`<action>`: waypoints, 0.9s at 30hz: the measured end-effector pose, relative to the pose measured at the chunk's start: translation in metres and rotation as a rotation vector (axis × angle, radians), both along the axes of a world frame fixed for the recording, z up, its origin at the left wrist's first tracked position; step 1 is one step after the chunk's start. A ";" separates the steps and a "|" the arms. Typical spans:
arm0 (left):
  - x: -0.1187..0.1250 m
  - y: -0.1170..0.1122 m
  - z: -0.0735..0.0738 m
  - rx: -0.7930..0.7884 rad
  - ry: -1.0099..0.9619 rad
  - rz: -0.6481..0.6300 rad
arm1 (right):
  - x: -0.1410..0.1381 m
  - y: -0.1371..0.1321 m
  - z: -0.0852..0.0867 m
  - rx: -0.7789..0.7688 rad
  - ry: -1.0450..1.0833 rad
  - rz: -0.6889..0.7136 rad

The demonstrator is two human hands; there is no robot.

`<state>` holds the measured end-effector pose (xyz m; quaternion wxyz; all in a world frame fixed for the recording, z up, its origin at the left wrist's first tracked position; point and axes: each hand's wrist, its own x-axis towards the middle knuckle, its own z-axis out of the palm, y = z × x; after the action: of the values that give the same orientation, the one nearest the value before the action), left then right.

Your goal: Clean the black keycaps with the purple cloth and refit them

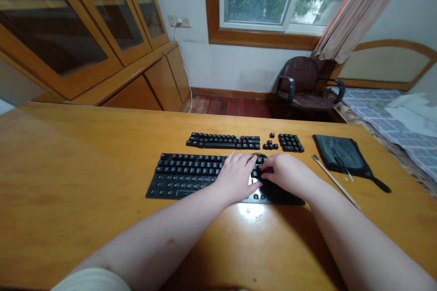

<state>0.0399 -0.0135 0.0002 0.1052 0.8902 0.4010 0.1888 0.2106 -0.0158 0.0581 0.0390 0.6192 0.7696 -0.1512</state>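
A black keyboard [184,176] lies on the wooden desk [68,168] in front of me. My left hand [237,176] rests on its right-hand part, fingers curled over the keys and thumb stretched toward the other hand. My right hand [288,173] sits close beside it, pinched on a small purple tool [269,169] that points at the keys between the two hands. Behind the keyboard, several loose black keycaps [223,141] are laid out in rows, with a smaller block of keycaps [290,142] to their right.
A black cloth pouch [341,154] with a dark-handled tool lies at the right of the desk, a thin pale stick [336,182] beside it. Beyond the desk stand a wooden cabinet [102,32], an office chair [303,84] and a bed [392,118].
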 end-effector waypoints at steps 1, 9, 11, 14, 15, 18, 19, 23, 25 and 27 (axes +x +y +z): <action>0.000 0.000 0.000 -0.001 -0.001 -0.002 | -0.002 0.000 -0.002 0.001 -0.021 -0.001; -0.001 0.000 0.000 -0.009 -0.020 -0.005 | -0.013 -0.007 -0.005 0.045 -0.106 0.013; 0.000 0.000 0.000 -0.012 -0.024 -0.003 | -0.014 -0.007 -0.006 0.048 -0.104 0.013; 0.000 0.000 0.002 -0.020 -0.042 -0.005 | -0.009 -0.005 -0.007 0.055 -0.056 0.012; 0.000 0.000 0.003 -0.018 -0.060 -0.002 | -0.007 -0.003 -0.007 0.057 -0.033 0.006; -0.002 -0.001 0.005 0.014 -0.132 -0.008 | 0.003 0.001 -0.004 0.042 0.022 -0.029; -0.002 -0.001 0.006 0.032 -0.150 -0.021 | 0.006 0.002 -0.002 0.040 0.026 -0.047; -0.005 0.000 0.002 0.103 -0.163 -0.108 | 0.013 0.006 0.002 0.097 0.006 -0.101; -0.005 0.001 -0.001 0.122 -0.158 -0.116 | 0.015 0.008 -0.001 0.127 0.032 -0.076; -0.005 0.002 -0.003 0.129 -0.151 -0.107 | 0.016 0.011 -0.007 0.111 0.065 -0.046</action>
<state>0.0352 -0.0119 -0.0028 0.0873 0.8986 0.3309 0.2747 0.2265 -0.0053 0.0509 -0.0238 0.6326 0.7633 -0.1290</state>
